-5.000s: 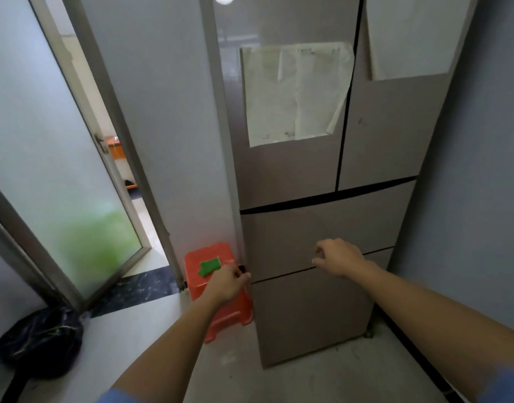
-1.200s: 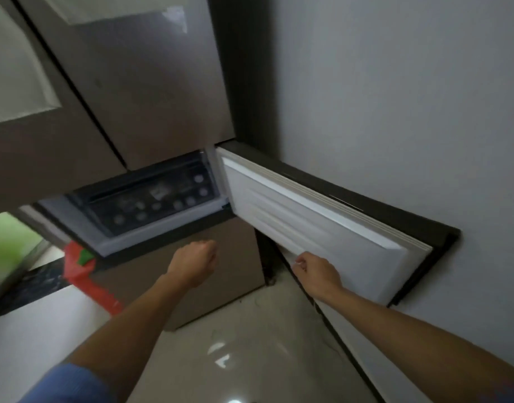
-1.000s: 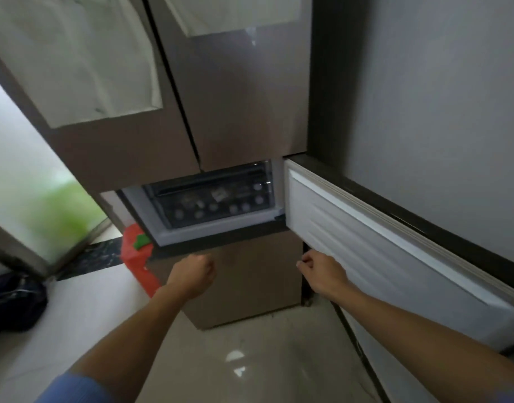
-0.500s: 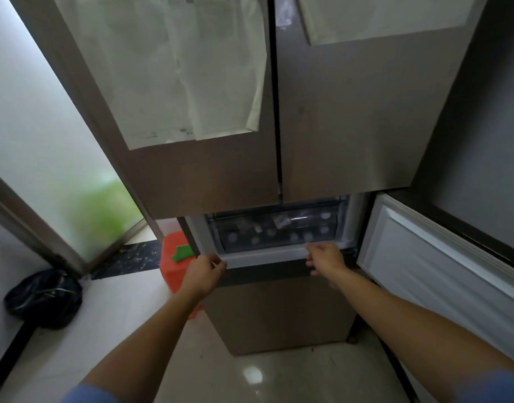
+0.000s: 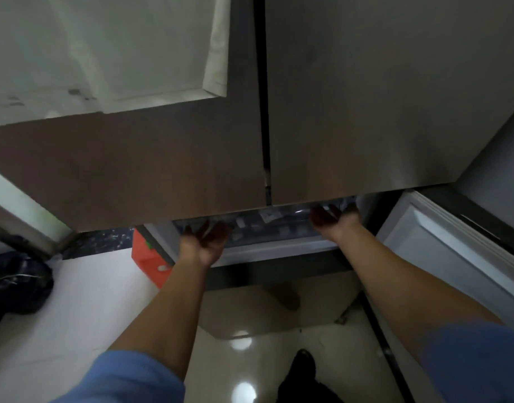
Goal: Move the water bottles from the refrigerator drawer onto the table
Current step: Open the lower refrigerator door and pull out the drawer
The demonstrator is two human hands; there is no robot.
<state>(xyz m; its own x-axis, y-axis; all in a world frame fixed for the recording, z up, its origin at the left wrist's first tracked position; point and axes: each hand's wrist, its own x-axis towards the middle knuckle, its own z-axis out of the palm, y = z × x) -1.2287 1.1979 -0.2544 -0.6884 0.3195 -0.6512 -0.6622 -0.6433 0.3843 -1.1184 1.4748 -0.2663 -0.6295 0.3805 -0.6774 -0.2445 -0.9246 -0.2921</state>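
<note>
The refrigerator's clear drawer [image 5: 267,231] shows in the narrow gap under the two upper doors [image 5: 366,112]. Pale caps of several water bottles [image 5: 282,230] are dimly visible through its front; the rest of the drawer is hidden by the doors. My left hand [image 5: 204,239] is at the drawer's left front, fingers hooked on its rim in shadow. At the right front, my right hand [image 5: 334,222] curls its fingers over the rim the same way. No table is in view.
The compartment's white-lined door [image 5: 453,257] stands swung open at right, close to my right forearm. A red stool [image 5: 146,257] sits left of the refrigerator and a black bag [image 5: 17,283] lies on the floor at far left. The brown bottom drawer front [image 5: 264,303] is below.
I have leaned in close under the upper doors. My left hand rose from a fist below the compartment to the drawer's front, and my right hand shifted right along the drawer's rim.
</note>
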